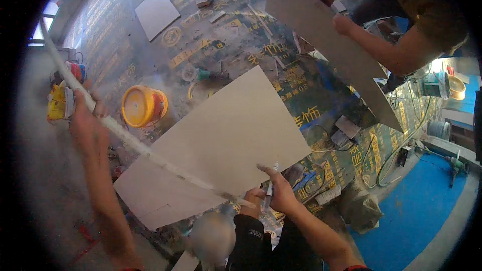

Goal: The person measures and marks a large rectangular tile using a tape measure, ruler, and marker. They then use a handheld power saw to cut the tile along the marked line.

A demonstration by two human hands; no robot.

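Observation:
A long pale bar, dusty white, runs slantwise from the upper left across a large beige tile to its near edge. My left hand is closed around the bar, left of the tile. Over the tile's near right edge, my right hand holds a slim white marker, its tip pointing up and away, with one finger stretched out. Beside it, past a dark cuff, bare skin shows at the bar's near end; whether hand or foot, I cannot tell. Faint lines mark the tile's near left part.
At the upper right, a co-worker grips another large tile, tilted upright. A yellow bucket stands left of my tile. An angle grinder and a smaller tile lie beyond. Right are cables, a rubble sack and a green drill.

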